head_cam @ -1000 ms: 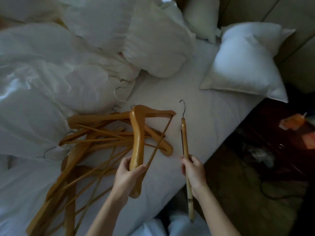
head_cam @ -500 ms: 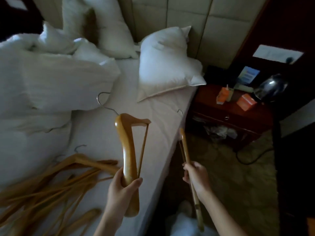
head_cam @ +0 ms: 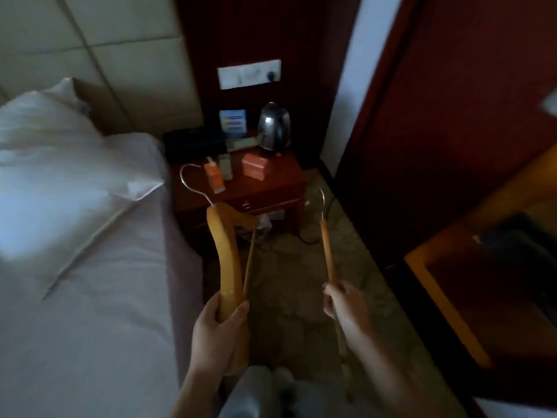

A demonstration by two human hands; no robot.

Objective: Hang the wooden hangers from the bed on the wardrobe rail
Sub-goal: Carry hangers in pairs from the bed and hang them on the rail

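My left hand (head_cam: 218,333) grips the lower arm of a wooden hanger (head_cam: 226,251), which stands upright with its metal hook pointing up and left. My right hand (head_cam: 346,306) holds a second wooden hanger (head_cam: 328,254), seen edge-on as a thin stick with its hook at the top. Both hangers hang in the air over the floor beside the bed (head_cam: 90,297). The pile of hangers on the bed is out of view. No wardrobe rail is visible.
A dark red nightstand (head_cam: 271,188) ahead carries a steel kettle (head_cam: 273,126), orange boxes and a black box. A white pillow (head_cam: 60,152) lies on the bed at left. Dark red wooden panels (head_cam: 452,116) rise at right. Patterned carpet (head_cam: 289,282) lies between the bed and the panels.
The view has swung right, away from the bed and the hanger pile, toward the nightstand and red panels. Both hands kept their hangers and carried them off the bed.
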